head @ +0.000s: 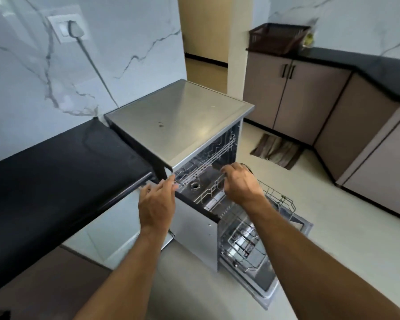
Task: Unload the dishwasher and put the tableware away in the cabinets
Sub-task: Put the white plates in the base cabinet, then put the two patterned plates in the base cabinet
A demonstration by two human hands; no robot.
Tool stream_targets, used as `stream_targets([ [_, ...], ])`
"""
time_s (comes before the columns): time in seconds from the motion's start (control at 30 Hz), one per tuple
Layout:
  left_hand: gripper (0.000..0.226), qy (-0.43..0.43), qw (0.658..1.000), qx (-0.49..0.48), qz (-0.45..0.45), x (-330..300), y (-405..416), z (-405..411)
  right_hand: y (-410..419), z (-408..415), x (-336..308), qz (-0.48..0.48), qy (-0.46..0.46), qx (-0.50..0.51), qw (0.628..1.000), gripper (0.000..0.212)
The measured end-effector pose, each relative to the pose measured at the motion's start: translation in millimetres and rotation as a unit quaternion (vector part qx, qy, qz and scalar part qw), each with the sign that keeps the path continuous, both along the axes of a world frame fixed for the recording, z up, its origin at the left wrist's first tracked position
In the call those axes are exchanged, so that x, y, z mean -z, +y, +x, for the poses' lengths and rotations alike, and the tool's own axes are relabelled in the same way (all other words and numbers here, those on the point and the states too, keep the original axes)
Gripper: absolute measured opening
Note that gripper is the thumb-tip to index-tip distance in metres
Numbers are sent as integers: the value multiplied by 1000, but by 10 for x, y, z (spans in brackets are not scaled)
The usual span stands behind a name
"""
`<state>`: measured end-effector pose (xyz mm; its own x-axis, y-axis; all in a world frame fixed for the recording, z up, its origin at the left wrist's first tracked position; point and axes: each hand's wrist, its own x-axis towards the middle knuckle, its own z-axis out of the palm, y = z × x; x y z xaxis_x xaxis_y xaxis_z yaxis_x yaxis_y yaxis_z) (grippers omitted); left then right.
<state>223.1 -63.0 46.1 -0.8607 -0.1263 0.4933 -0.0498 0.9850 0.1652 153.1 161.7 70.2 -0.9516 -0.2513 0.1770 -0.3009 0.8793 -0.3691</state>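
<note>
1. A person stands over the open dishwasher (pixel 183 125), both hands at the front edge of its upper rack (pixel 203 167).
2. The left hand (pixel 156 202) has its fingertips on the rack's near corner; whether they pinch the wire cannot be told. The right hand (pixel 239 183) curls its fingers over the rack's front rail.
3. Below the right hand, the lower rack (pixel 261 229) sits pulled out over the lowered door (pixel 303 227). No tableware shows in either rack, so the unloading looks finished or nearly so.
4. Beyond the right hand, the cabinets (pixel 298 98) under the far worktop (pixel 365 63) stand closed, a brown basket (pixel 275 38) on top.
5. What likely remains is sliding both racks in and shutting the door.
</note>
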Motion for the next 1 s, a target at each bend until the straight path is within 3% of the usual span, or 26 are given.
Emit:
stream_targets([
  [0.07, 33, -3, 1000, 2, 12, 1, 386, -96, 388, -60, -13, -5, -9, 12, 1000, 31],
  [0.2, 71, -29, 999, 34, 21, 68, 1184, -227, 1121, -152, -28, -3, -25, 21, 999, 29],
  [0.27, 78, -54, 998, 44, 11, 101, 1523, -273, 1452, -186, -16, -6, -33, 34, 999, 31],
  [0.6, 59, -116, 991, 58, 20, 214, 2320, -554, 2341, -393, 64, -7, -70, 56, 996, 36],
  [1.0, 64, -194, 979, 62, 24, 463, 2503, -1498, 2581, -1152, 313, 18, -120, 69, 990, 39],
])
